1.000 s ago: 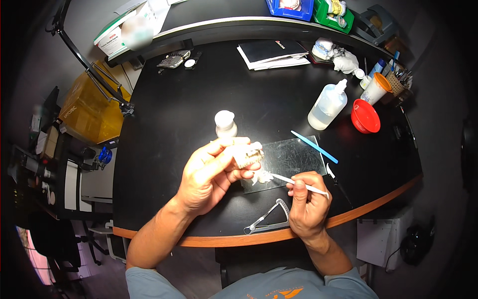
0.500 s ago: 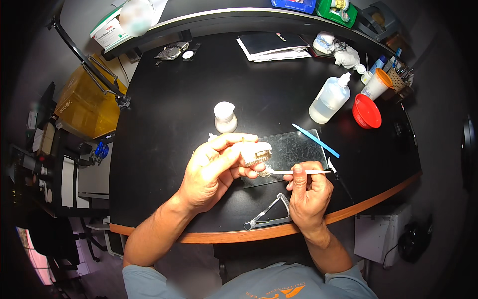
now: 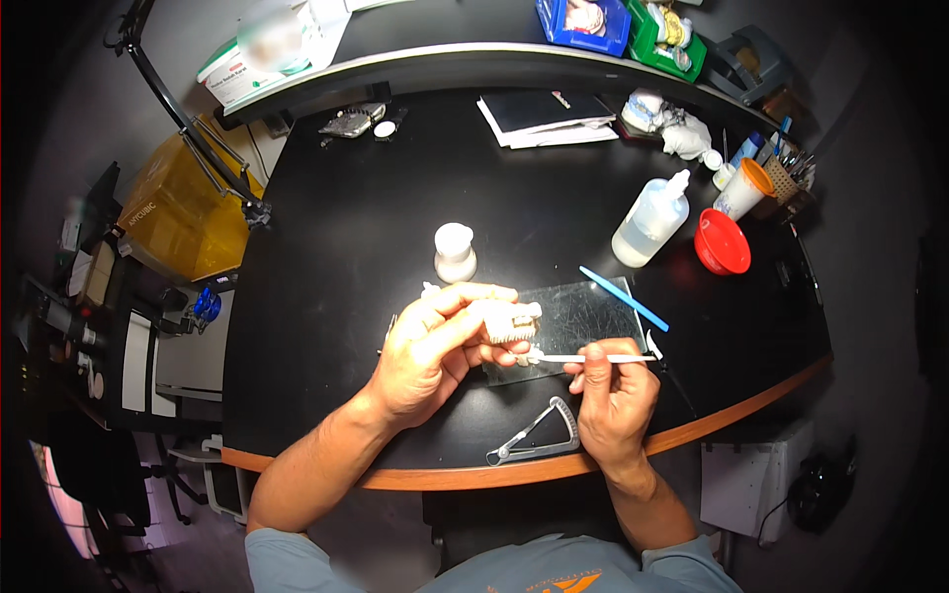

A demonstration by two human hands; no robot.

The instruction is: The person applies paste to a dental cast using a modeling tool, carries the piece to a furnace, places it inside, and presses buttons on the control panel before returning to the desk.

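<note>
My left hand (image 3: 420, 356) grips a pale dental model (image 3: 512, 322) with a row of teeth above a glass slab (image 3: 588, 301). My right hand (image 3: 618, 405) holds a thin white tool (image 3: 563, 359) almost level, its tip at a small whitish pile (image 3: 526, 359) just below the model; I cannot tell whether it touches the model. A blue stick (image 3: 623, 298) lies across the slab's right part. A metal caliper (image 3: 509, 455) lies near the desk's front edge, between my forearms. A white jar (image 3: 455, 255) stands behind my left hand.
A clear squeeze bottle (image 3: 647, 227), red bowl (image 3: 722, 245), orange-topped cup (image 3: 741, 193) and pen holder (image 3: 791, 173) stand at the right. Folders (image 3: 544, 124) lie at the back, below blue (image 3: 583, 30) and green (image 3: 667, 44) bins. A black lamp arm (image 3: 183, 128) reaches over the left side.
The white tool has tilted from sloping to nearly level. My left hand has shifted slightly right with the model. The whole view has also shifted a little with the camera.
</note>
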